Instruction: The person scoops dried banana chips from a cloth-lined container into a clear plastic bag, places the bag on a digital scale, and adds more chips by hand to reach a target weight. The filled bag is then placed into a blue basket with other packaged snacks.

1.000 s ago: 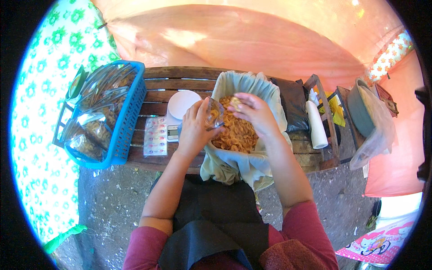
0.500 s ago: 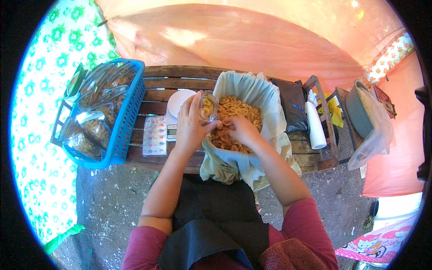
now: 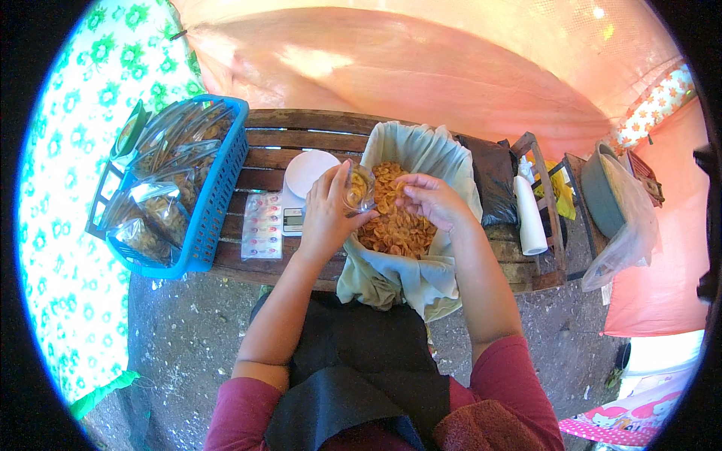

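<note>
My left hand point(image 3: 325, 204) is closed round a clear plastic bag point(image 3: 359, 188) with some yellow chips in its bottom. Its mouth faces right, over the edge of a cloth-lined basin point(image 3: 468, 177). Golden-brown, thin-sliced chips point(image 3: 398, 234) fill much of that basin. Above them, just right of the bag, my right hand point(image 3: 436, 203) is raised with its fingertips pinched on a chip. A white kitchen scale point(image 3: 311, 171) with a small display stands left of my left hand, nothing on its round plate.
At the left is a blue basket point(image 3: 218, 195) full of packed clear bags. A sheet of stickers point(image 3: 262, 225) lies by the scale on the slatted wooden bench point(image 3: 308, 140). Right of the basin are a black plastic bag point(image 3: 496, 184), a white roll point(image 3: 529, 218) and a grey-green tub point(image 3: 604, 188).
My right hand has risen out of the chips and moved a little right, coming up beside the bag's mouth. My left hand keeps the bag in nearly the same place.
</note>
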`<action>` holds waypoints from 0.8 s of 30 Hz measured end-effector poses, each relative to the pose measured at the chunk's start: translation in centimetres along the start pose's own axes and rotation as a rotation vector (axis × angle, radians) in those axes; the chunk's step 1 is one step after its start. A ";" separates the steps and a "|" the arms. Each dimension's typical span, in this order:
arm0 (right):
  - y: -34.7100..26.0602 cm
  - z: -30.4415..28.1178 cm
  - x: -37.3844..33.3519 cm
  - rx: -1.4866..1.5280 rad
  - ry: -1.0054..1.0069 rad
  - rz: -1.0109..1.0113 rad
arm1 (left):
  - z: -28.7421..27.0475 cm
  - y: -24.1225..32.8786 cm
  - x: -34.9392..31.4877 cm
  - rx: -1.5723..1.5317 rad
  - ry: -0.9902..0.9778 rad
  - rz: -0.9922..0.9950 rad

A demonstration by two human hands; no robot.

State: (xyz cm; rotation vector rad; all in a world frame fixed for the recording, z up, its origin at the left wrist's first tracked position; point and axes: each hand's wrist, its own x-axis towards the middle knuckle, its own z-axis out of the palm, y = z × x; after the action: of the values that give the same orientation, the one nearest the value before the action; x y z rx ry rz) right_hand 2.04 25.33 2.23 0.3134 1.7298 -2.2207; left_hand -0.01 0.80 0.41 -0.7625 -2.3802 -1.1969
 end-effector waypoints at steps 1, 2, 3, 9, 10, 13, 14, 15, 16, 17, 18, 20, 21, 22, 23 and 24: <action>-0.1 0.1 0.0 0.058 0.029 0.005 | 0.0 0.1 0.0 0.009 0.003 0.000; 0.0 0.1 0.1 0.129 0.018 0.000 | -0.1 0.1 0.0 0.011 -0.001 -0.001; 0.1 0.0 0.2 0.206 -0.016 -0.024 | -0.1 0.1 -0.1 0.012 -0.005 -0.002; 1.4 -1.6 0.1 0.325 0.052 -0.013 | -0.3 -0.2 -0.2 0.022 -0.003 -0.006; 1.6 -1.8 0.0 0.289 0.037 -0.019 | -0.3 -0.2 -0.2 0.022 -0.006 -0.007; 1.9 -2.3 -0.5 0.214 0.068 -0.021 | -0.2 -0.2 -0.2 0.036 -0.008 -0.007; 2.0 -2.4 -0.6 0.220 0.069 -0.043 | -0.1 -0.2 -0.2 0.040 -0.011 -0.008; 2.2 -2.5 -0.6 0.238 0.028 -0.075 | -0.1 -0.2 -0.3 0.043 -0.014 -0.010; 2.3 -2.6 -0.7 0.270 0.040 -0.081 | -0.1 -0.2 -0.3 0.042 -0.012 -0.009; 2.4 -2.8 -0.7 0.316 0.011 -0.096 | 0.0 -0.2 -0.3 0.044 -0.016 -0.013; 2.5 -3.0 -0.7 0.355 0.012 -0.102 | 0.0 -0.3 -0.3 0.042 -0.016 -0.013; 2.7 -3.4 -0.8 0.402 -0.032 -0.104 | 0.0 -0.3 -0.3 0.040 -0.013 -0.013; 2.8 -3.6 -0.8 0.415 -0.015 -0.093 | 0.0 -0.4 -0.3 0.039 -0.011 -0.013; 2.8 -3.8 -0.8 0.422 -0.053 -0.093 | 0.1 -0.4 -0.3 0.037 -0.009 -0.013; 2.9 -4.0 -0.8 0.422 -0.067 -0.086 | 0.1 -0.4 -0.3 0.037 -0.008 -0.011; 2.9 -4.0 -0.8 0.409 -0.060 -0.073 | 0.1 -0.4 -0.3 0.036 -0.007 -0.009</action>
State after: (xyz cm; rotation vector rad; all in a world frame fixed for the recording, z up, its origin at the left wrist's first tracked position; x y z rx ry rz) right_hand 3.82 28.68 -1.05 0.2731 1.2650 -2.6005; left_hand -0.06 0.60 -0.03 -0.7458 -2.4067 -1.1536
